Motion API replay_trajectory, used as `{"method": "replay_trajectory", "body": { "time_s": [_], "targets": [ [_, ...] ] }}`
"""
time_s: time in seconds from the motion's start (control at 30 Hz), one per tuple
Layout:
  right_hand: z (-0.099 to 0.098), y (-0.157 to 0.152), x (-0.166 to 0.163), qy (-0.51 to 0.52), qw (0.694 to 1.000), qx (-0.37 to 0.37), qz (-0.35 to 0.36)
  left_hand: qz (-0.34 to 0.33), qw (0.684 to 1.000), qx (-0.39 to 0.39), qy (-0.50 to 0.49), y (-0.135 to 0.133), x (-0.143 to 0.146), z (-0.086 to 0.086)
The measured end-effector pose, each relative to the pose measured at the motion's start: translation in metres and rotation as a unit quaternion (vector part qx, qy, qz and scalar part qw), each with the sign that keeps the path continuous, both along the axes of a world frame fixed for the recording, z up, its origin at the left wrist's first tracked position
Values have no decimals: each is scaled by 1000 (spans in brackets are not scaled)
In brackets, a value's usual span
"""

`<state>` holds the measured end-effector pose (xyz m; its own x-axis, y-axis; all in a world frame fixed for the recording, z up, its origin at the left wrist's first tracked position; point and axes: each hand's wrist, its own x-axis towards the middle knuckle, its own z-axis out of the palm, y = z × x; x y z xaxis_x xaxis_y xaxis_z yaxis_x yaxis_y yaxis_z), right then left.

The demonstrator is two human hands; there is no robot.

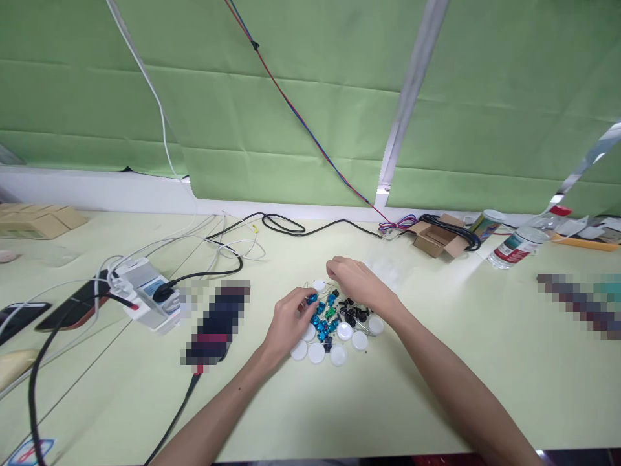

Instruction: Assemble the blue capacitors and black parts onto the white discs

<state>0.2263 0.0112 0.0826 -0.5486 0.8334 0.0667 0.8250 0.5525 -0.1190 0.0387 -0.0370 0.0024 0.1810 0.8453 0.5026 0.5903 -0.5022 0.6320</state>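
Sorting barely begun: small parts (pixel 334 317) lie heaped on the desk (pixel 436 395).
Left hand (pixel 287 323) fingers pinch a blue piece (pixel 312 299); right hand (pixel 356 279) fingers curl, grip unclear.

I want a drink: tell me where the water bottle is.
In the head view, the water bottle lies on its side at the table's far right, between the open cardboard box and the orange tool.
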Motion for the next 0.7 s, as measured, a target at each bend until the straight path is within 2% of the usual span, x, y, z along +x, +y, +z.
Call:
{"method": "replay_trajectory", "body": {
  "time_s": [0.2,0.37,0.53,0.7],
  "targets": [
    [11,-4,6,75,997,9,3,-1,1000,-17,4,0,1,0],
    [14,-4,8,211,975,-69,3,-7,1000,-18,2,0,1,1],
    [17,-4,6,360,915,-181,0,2,1000,-18,0,1,0,-1],
    [15,0,4,482,824,-298,-13,1,1000,-23,-3,2,-1,-3]
  ]
}}
